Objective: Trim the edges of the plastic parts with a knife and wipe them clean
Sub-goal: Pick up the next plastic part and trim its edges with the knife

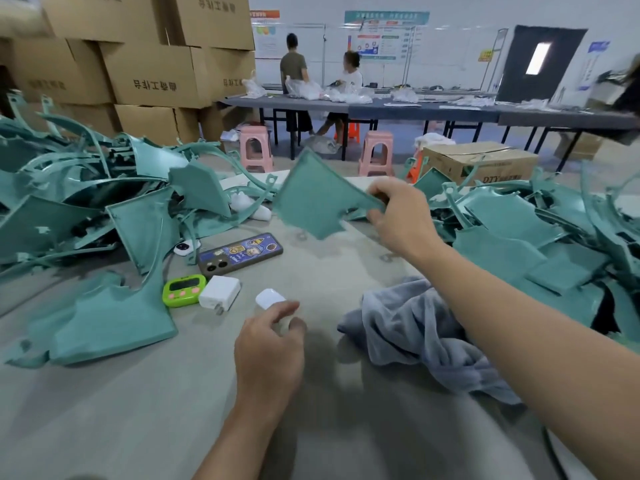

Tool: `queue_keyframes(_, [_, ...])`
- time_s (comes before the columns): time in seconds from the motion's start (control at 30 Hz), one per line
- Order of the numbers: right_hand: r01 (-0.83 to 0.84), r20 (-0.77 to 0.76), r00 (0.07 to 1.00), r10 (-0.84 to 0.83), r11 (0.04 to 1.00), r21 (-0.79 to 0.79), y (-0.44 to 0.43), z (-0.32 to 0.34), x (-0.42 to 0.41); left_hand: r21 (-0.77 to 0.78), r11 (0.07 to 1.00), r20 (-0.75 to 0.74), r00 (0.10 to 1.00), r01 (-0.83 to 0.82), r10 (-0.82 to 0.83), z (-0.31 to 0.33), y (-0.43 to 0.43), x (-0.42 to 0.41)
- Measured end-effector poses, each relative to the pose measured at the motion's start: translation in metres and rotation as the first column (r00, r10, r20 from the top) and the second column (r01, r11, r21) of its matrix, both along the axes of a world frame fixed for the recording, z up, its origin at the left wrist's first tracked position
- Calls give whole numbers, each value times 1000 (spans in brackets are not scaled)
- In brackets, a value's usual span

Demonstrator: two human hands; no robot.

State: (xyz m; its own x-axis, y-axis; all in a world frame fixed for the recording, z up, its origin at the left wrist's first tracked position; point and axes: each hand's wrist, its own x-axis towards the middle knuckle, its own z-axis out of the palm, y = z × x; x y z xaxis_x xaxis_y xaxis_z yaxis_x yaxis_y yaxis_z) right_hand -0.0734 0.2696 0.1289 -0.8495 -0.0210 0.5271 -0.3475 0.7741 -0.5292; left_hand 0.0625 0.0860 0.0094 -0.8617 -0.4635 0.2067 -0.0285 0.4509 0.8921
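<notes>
Flat teal plastic part [317, 202], lifted clear of the worktop [138, 410], pinched at one corner by right hand [398, 218]. Left hand [270, 344] low over the worktop, well apart from the right, fingers curled, thumb and forefinger close together; hold on anything not discernible. Small white case [269, 298] just beyond its fingertips. Grey cloth [415, 327] crumpled under right forearm. Heaps of teal parts left [86, 209] and right [519, 233]. Phone [239, 252], green timer [183, 291], white charger [220, 294] between.
</notes>
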Motion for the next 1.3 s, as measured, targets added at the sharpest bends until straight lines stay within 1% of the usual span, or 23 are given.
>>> queue_keyframes(0.07, [7, -51, 999, -11, 997, -81, -14, 18, 29, 95, 992, -23, 996, 85, -83, 3, 1, 4])
queue_keyframes(0.13, [-15, 5, 1000, 17, 973, -231, -29, 16, 62, 202, 965, -88, 984, 170, -155, 11, 2, 8])
queue_keyframes(0.2, [-28, 102, 993, 65, 944, -330, -45, 1, 96, 430, 855, -188, 955, 291, -230, 16, 5, 9])
queue_keyframes(0.27, [-34, 143, 986, 82, 950, -309, -58, -24, 129, 595, 692, -308, 911, 410, -276, 20, 12, 10])
queue_keyframes(0.33, [-90, 209, 966, 153, 955, -284, -65, -46, 157, 729, 573, -339, 925, 374, -172, 23, 19, 13])
queue_keyframes(0.43, [-212, 304, 889, 342, 896, -389, -55, -65, 178, 821, 545, -177, 983, 170, -40, 27, 17, 14])
queue_keyframes(0.47, [-195, 277, 906, 320, 896, -398, -45, -67, 178, 838, 520, -169, 985, 165, -40, 28, 14, 13])
queue_keyframes(0.53, [-70, 182, 977, 109, 975, -209, -19, -71, 164, 842, 501, -189, 979, 201, -75, 31, 4, 11])
queue_keyframes(0.57, [-9, 162, 987, 15, 999, -33, -4, -72, 155, 833, 511, -180, 977, 211, -111, 32, 0, 11])
queue_keyframes(0.63, [36, 235, 966, -110, 954, 299, 22, -81, 134, 824, 505, -181, 963, 259, -200, 32, -5, 10])
queue_keyframes(0.67, [58, 237, 960, -150, 933, 356, 32, -87, 126, 827, 485, -189, 953, 285, -238, 31, -5, 10])
queue_keyframes(0.7, [93, 210, 964, -164, 946, 310, 39, -94, 120, 834, 464, -192, 946, 298, -261, 30, -5, 9])
queue_keyframes(0.77, [263, 157, 953, -258, 965, -13, 52, -103, 107, 845, 443, -179, 939, 299, -293, 26, -4, 8])
queue_keyframes(0.83, [438, 150, 898, -414, 806, -398, 68, -98, 99, 852, 427, -158, 927, 303, -341, 21, -2, 8])
queue_keyframes(0.87, [482, 142, 863, -484, 707, -517, 76, -94, 96, 857, 422, -141, 921, 297, -363, 20, 0, 8])
queue_keyframes(0.9, [503, 136, 837, -530, 648, -572, 81, -89, 96, 859, 427, -118, 920, 284, -374, 19, 1, 8])
queue_keyframes(0.93, [497, 104, 831, -547, 646, -579, 83, -87, 100, 855, 445, -89, 921, 266, -379, 17, 1, 7])
queue_keyframes(1.03, [343, -221, 872, -436, 868, -358, 72, -86, 121, 854, 468, -50, 931, 227, -360, 12, 2, 5])
queue_keyframes(1.07, [279, -285, 896, -339, 932, -233, 62, -86, 130, 860, 462, -50, 937, 216, -346, 11, 3, 4])
queue_keyframes(1.1, [212, -271, 932, -241, 968, -131, 53, -85, 136, 863, 460, -51, 941, 210, -334, 11, 3, 3])
queue_keyframes(1.17, [140, -32, 990, -138, 988, 64, 41, -83, 141, 861, 457, -70, 941, 225, -332, 11, 3, 5])
queue_keyframes(1.23, [111, 216, 964, -154, 973, 200, 41, -89, 138, 858, 445, -86, 926, 256, -367, 11, 2, 7])
queue_keyframes(1.3, [135, 267, 949, -170, 980, 144, 49, -96, 135, 860, 426, -97, 909, 282, -404, 14, 5, 11])
